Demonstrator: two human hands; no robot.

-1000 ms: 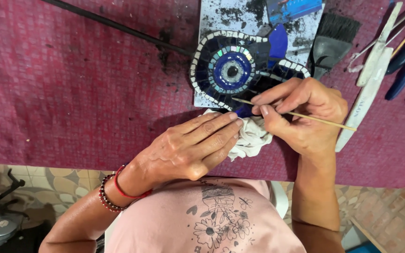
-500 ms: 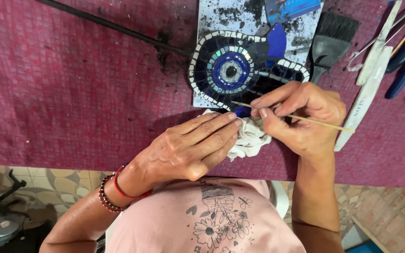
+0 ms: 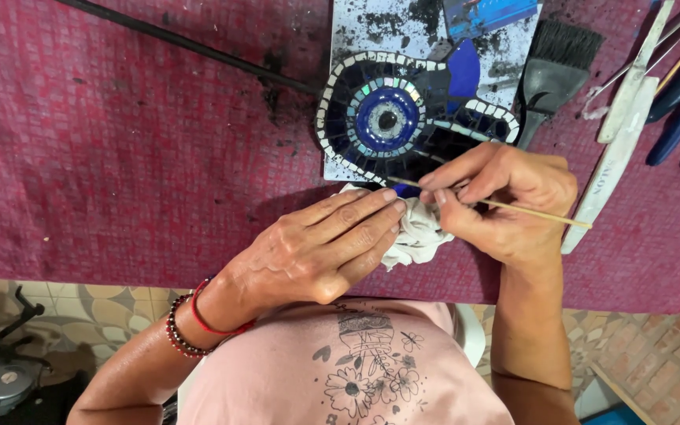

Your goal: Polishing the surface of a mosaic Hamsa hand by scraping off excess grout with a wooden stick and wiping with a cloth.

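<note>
Fingers (image 3: 454, 182) of right hand (image 3: 505, 201) pinching thin wooden stick (image 3: 513, 208), lying nearly level (tip toward mosaic (image 3: 391, 118)), left hand (image 3: 316, 252) flat on cloth (image 3: 419, 232)

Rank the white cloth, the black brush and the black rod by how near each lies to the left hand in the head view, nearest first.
1. White cloth: under the fingertips of the left hand, touching it.
2. Black rod: on the red table cover, up and left of the hand.
3. Black brush: far upper right, beyond the mosaic.
The rod and brush are fairly close to call.
</note>
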